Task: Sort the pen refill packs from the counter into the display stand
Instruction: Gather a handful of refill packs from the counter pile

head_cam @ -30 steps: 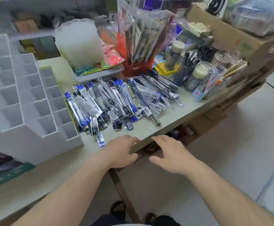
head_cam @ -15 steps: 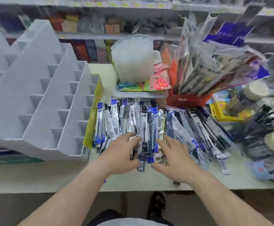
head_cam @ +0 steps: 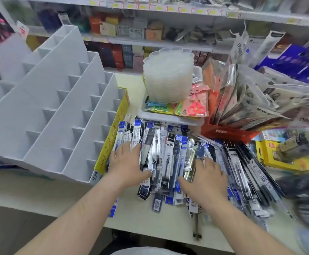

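Observation:
A heap of long, narrow pen refill packs [head_cam: 165, 157] with blue, black and white labels lies spread over the pale counter [head_cam: 58, 197]. My left hand [head_cam: 127, 162] rests flat on the heap's left part, fingers straight. My right hand [head_cam: 205, 177] lies on the heap's right part with its fingers spread. Neither hand grips a pack. The white stepped display stand [head_cam: 58, 111] with several empty square compartments rises at the left, just beside the heap.
A yellow flat box [head_cam: 113, 137] leans between stand and heap. Behind stand a white tray [head_cam: 161, 116] with stacked translucent containers [head_cam: 168, 76], a red bin of bagged pens [head_cam: 229, 133] and a yellow box [head_cam: 278, 157]. Shelves of goods fill the back.
Both hands have moved forward from the counter's front edge onto the refill heap. The camera has swung left and closer, so the stand and heap now face me.

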Demonstrator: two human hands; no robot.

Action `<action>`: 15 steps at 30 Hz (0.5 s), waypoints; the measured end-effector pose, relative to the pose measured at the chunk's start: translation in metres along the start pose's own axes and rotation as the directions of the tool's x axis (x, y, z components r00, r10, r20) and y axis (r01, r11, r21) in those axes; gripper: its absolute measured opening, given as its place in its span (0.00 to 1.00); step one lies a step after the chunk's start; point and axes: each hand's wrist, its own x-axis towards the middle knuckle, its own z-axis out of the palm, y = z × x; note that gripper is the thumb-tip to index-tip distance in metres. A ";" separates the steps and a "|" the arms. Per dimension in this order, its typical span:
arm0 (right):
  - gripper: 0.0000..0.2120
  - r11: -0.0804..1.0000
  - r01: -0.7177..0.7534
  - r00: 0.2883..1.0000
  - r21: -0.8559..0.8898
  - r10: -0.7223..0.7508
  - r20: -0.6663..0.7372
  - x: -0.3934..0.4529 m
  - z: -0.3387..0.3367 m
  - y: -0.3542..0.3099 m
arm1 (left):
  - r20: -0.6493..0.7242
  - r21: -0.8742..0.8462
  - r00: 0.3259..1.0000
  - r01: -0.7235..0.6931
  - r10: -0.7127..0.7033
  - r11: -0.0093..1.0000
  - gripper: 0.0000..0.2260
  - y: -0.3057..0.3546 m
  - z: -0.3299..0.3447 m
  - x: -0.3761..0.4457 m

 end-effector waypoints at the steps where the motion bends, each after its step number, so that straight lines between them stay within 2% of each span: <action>1: 0.46 0.998 -0.060 0.998 0.007 0.060 0.029 0.002 0.000 -0.004 | 0.013 -0.011 1.000 0.018 -0.018 1.000 0.45 -0.001 0.000 0.005; 3: 0.55 0.989 -0.147 0.985 0.016 0.145 0.095 0.002 0.002 -0.015 | 0.061 -0.045 0.996 0.061 -0.058 0.997 0.50 -0.001 0.003 0.016; 5: 0.60 0.987 -0.162 0.979 0.012 0.159 0.124 0.003 0.005 -0.028 | 0.109 -0.080 0.990 0.093 -0.084 0.992 0.53 0.002 0.007 0.028; 7: 0.61 0.988 -0.148 0.983 0.037 0.143 0.118 0.008 0.009 -0.043 | 0.100 -0.055 0.992 0.080 -0.074 0.995 0.54 0.006 0.011 0.036; 11: 0.65 0.985 -0.163 0.982 0.048 0.158 0.105 0.017 0.014 -0.062 | -0.062 -0.030 0.998 -0.016 0.014 0.999 0.46 0.005 0.014 0.041; 13: 0.64 0.987 -0.163 0.983 0.019 0.160 0.092 0.021 0.018 -0.063 | -0.055 -0.053 0.998 0.033 -0.036 0.998 0.51 0.000 0.014 0.045; 15: 0.60 0.986 -0.166 0.984 -0.001 0.166 0.065 0.023 0.018 -0.058 | 0.018 -0.117 0.991 0.136 -0.135 0.984 0.58 -0.006 0.013 0.049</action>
